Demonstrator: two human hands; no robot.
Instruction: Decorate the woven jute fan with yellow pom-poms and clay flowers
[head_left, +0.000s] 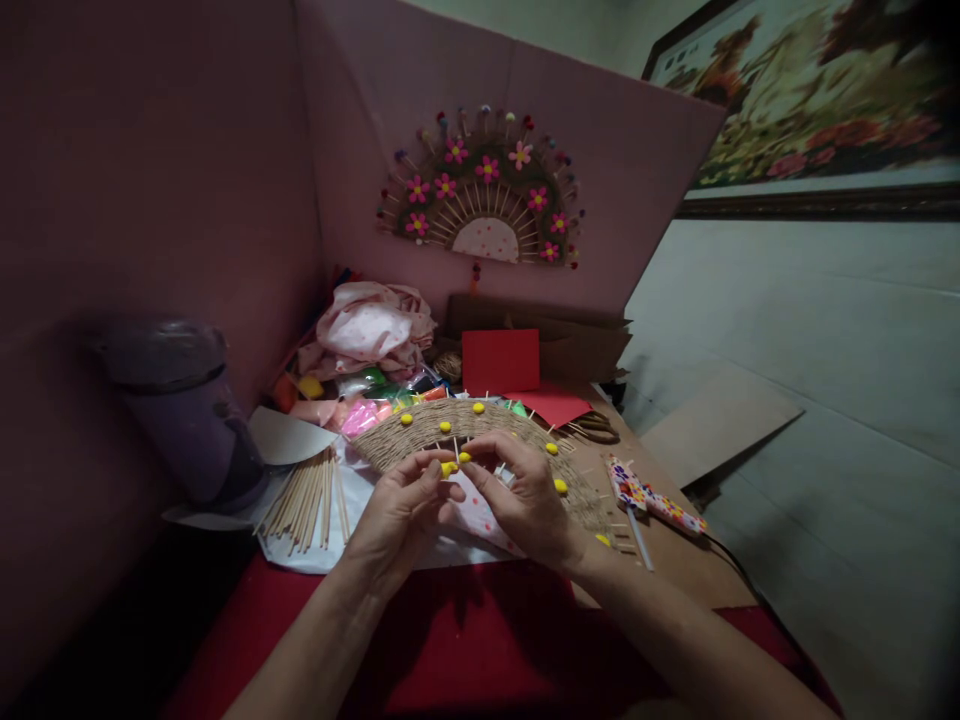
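In front of me both hands meet over a fan-shaped piece wrapped in twine [390,440], dotted with small yellow ovals. A soft yellow lump of modelling clay [449,468] is pinched between thumb and finger of my left hand [397,515]. My right hand [525,500] grips the other end of the yellow clay, its fingertips almost touching the left ones. Below them lies white cloth with red dots [480,510], part of it hidden by my hands. Thin sticks poke out past the twine band.
Wooden sticks [304,505] lie fanned out at left near a lidded purple container [187,410]. A flowered glue gun [652,500] with its cord rests on cardboard at right. Behind are red paper [500,362], bunched cloth [371,325] and clay packets [360,415]. A finished-looking fan [484,190] hangs on the pink board.
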